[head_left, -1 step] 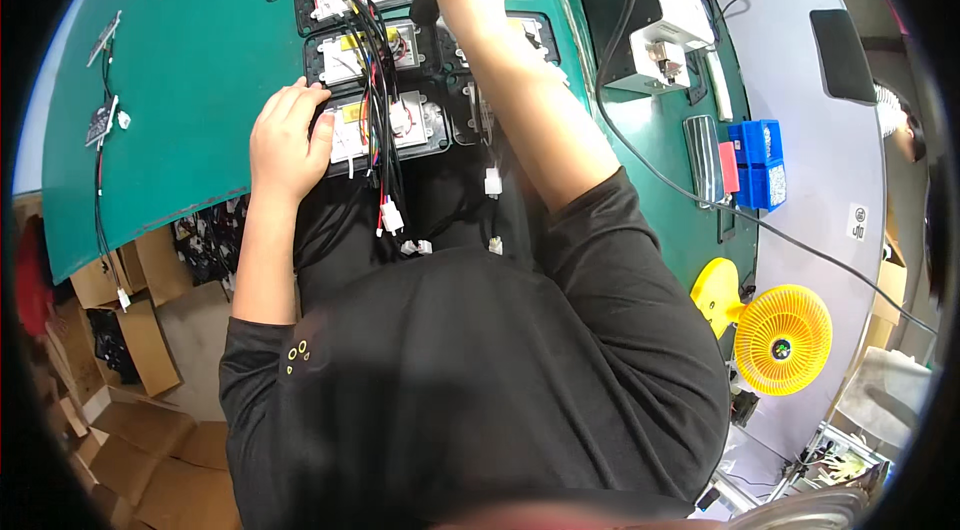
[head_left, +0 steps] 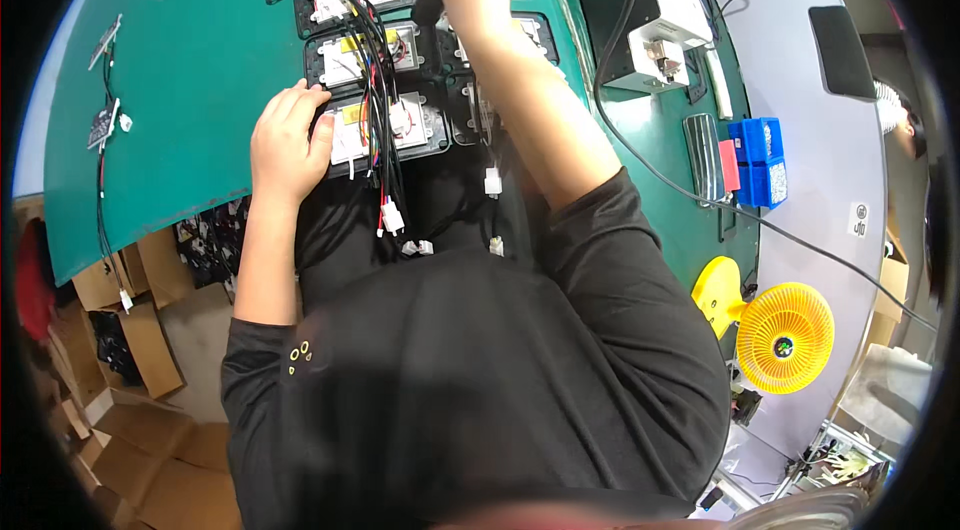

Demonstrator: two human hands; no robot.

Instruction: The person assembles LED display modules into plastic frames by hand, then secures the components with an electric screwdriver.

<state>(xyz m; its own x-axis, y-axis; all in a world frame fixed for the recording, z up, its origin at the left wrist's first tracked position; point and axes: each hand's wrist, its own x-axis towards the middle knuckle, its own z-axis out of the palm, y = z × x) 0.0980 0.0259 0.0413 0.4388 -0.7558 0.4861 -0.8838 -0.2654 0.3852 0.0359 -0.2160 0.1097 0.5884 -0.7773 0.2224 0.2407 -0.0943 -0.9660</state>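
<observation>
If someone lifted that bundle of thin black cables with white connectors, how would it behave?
The bundle of thin black cables would probably flop, since it bends and drapes in curves. Its white plastic connectors might swing, apparently loose at the lower ends.

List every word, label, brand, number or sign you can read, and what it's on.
No text can be quoted with certainty.
Yellow labels on the units: marks too small to read.
White sign on the grey panel: dark marks, too small to read.
Fan hub: green mark, too small to read.
</observation>
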